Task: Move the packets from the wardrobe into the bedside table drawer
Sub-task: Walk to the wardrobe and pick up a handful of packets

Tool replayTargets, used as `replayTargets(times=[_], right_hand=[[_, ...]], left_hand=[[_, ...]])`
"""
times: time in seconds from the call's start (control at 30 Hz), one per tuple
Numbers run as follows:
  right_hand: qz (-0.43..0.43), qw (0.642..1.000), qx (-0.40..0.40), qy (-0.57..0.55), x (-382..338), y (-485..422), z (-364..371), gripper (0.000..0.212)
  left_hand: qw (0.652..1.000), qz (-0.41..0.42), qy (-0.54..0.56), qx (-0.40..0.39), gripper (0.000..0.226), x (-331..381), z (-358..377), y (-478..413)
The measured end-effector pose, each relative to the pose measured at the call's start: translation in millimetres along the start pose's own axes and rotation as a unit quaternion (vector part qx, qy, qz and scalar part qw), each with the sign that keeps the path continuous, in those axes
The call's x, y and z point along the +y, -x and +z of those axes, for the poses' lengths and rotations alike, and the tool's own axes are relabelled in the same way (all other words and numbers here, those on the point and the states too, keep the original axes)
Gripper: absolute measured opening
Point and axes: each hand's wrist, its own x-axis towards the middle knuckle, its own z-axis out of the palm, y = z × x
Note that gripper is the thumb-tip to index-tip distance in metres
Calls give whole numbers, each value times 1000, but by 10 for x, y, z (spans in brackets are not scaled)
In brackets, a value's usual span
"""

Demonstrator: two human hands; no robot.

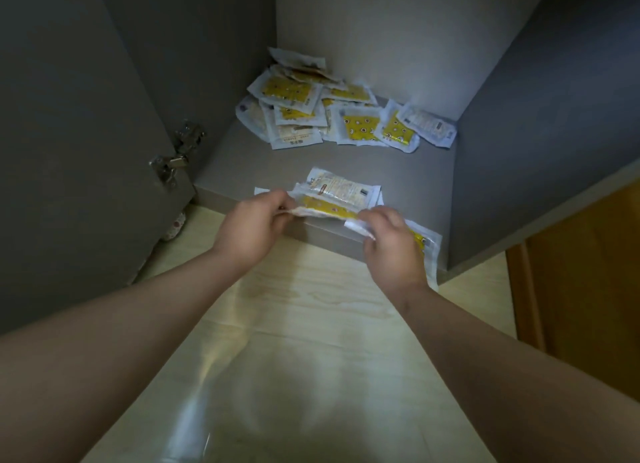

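A heap of several white and yellow packets lies in the back corner of the grey wardrobe floor. At the wardrobe's front edge both hands hold a small stack of the same packets. My left hand pinches the stack's left end. My right hand grips its right end, and more packets stick out under and behind that hand.
The open grey wardrobe door with metal hinges stands at the left. A grey side wall closes the right, with a brown wooden panel beyond it. Pale wood-look floor lies below my arms.
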Motion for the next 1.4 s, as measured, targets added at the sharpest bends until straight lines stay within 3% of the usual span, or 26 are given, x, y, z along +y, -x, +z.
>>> replayTargets(times=[0.13, 0.2, 0.3, 0.4, 0.47, 0.6, 0.67, 0.73, 0.8, 0.87, 0.93, 1.0, 1.03, 1.1, 1.13, 1.27, 1.4], right_hand=[[72, 996, 61, -8, -93, -165, -189, 37], [104, 989, 98, -45, -115, -237, -270, 33], [157, 967, 161, -124, -152, -314, -382, 30], [217, 926, 207, -228, -198, -381, -464, 26], [247, 876, 238, -339, -243, -427, -514, 25], [307, 702, 224, -603, -328, -486, -630, 23], [296, 654, 168, -676, -313, -507, -645, 26], [281, 628, 134, -713, -356, -507, -671, 33], [255, 649, 111, -708, -359, -535, -660, 41], [215, 719, 78, -656, -405, -548, -691, 53], [235, 716, 30, -657, -402, -591, -659, 33], [246, 717, 15, -652, -506, -528, -663, 50], [231, 691, 36, -684, -531, -504, -636, 61], [266, 620, 89, -733, -545, -498, -594, 40], [293, 614, 101, -726, -567, -475, -581, 34], [338, 685, 149, -628, -569, -373, -473, 28], [370, 713, 80, -590, -569, -361, -384, 33]], left_hand=[[990, -96, 91, 40, 4, 97, -110, -107], [977, -149, 141, 57, 13, 137, -137, -151], [912, -226, 331, 81, 20, 163, -149, -213], [842, -277, 458, 75, 10, 205, -163, -272], [792, -300, 528, 63, 10, 255, -188, -302], [697, -320, 640, 40, 26, 315, -285, -341], [671, -328, 663, 45, 32, 298, -320, -351], [659, -335, 670, 70, 30, 268, -332, -333], [651, -348, 669, 85, 21, 231, -326, -286], [653, -369, 655, 85, 16, 220, -309, -240], [653, -392, 644, 74, 22, 236, -272, -218], [656, -399, 638, 65, 19, 298, -234, -228], [660, -397, 635, 61, 14, 338, -214, -234], [661, -397, 635, 48, 12, 428, -194, -244], [659, -400, 635, 44, 13, 453, -184, -247], [651, -424, 627, 60, 11, 479, -148, -247], [672, -414, 609, 77, 13, 510, -116, -224]])
